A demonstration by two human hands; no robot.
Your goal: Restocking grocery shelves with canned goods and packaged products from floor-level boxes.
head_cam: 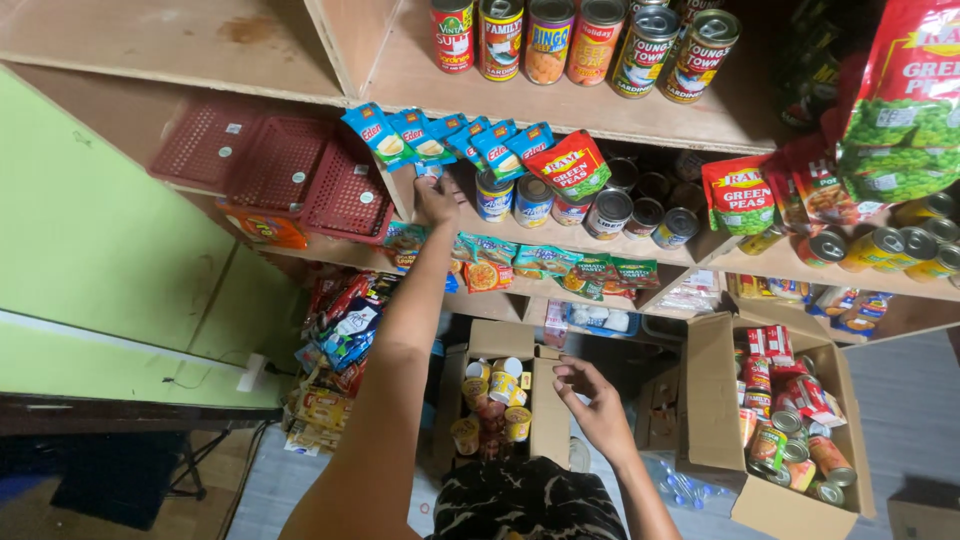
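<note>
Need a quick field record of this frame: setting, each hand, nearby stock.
setting: wooden shelves stocked with cans and pouches
left hand: raised to the row of blue pouches, fingers on one; grip hidden
right hand: low, open, holding nothing
under right hand: open box of cups
right box: cans and packets
red baskets: on the left shelf

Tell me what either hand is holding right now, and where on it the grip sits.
The left hand pinches the bottom edge of a small blue sachet hanging at the shelf front. The right hand holds nothing, fingers loosely curled above the open cartons.
</note>
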